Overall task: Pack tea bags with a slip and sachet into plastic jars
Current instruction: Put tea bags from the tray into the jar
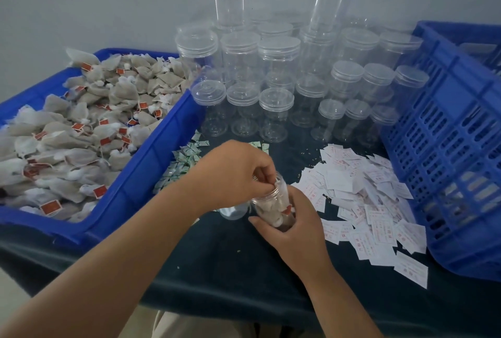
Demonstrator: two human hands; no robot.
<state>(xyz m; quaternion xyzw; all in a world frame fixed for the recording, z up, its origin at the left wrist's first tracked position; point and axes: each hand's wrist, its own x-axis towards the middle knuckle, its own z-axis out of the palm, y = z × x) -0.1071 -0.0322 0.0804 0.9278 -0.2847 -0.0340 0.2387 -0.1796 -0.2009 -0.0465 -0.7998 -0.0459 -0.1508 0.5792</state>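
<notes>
Head cam: my right hand (294,222) gripped the jar (282,194) near the middle of the table (217,270), already part-full of tea bags (271,214). My left hand (233,172) had its fingers (264,175) pinching a white bit (277,183) at its mouth, and I couldn't tell what it was. No lid on yet, and loads of empty jars (276,110) at the far side to go.

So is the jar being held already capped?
No, the jar gripped by the right hand has an open mouth, and the left hand pinches a white piece at its rim.
</notes>
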